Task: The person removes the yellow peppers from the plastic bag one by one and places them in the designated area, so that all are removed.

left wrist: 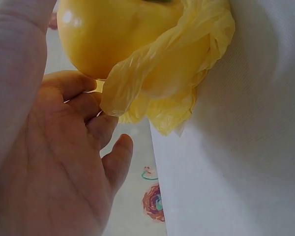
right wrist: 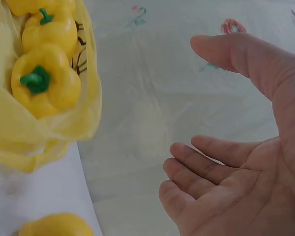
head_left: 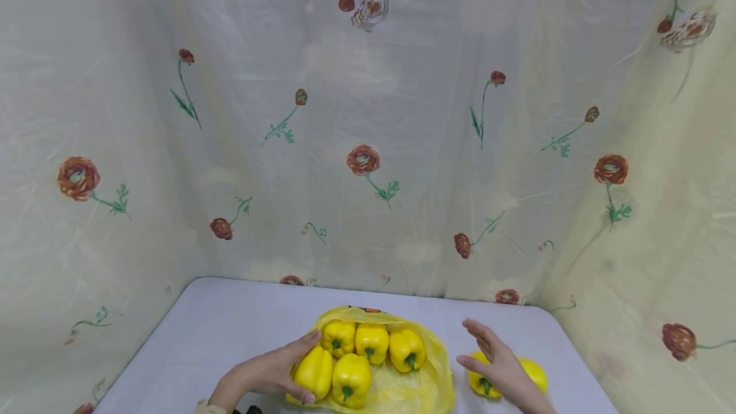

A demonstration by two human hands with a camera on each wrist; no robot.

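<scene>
A yellow plastic bag [head_left: 435, 345] lies open on the table, with several yellow bell peppers inside. My left hand [head_left: 271, 364] is at the bag's left side, its thumb and fingers on either side of the leftmost bell pepper [head_left: 314, 372]. In the left wrist view, the fingertips [left wrist: 104, 129] meet that pepper and the bag's crumpled edge [left wrist: 132, 81]. To the bag's right, my right hand [head_left: 499, 366] is spread with nothing in it. It hovers over two loose yellow peppers, partly hiding the nearer pepper [head_left: 482, 383] and the other pepper [head_left: 535, 372].
The white table [head_left: 241, 312] has its far edge against a pale curtain [head_left: 402, 222] printed with flowers, which also rises on both sides. A small black object [head_left: 253, 409] shows at the bottom edge, near the left wrist.
</scene>
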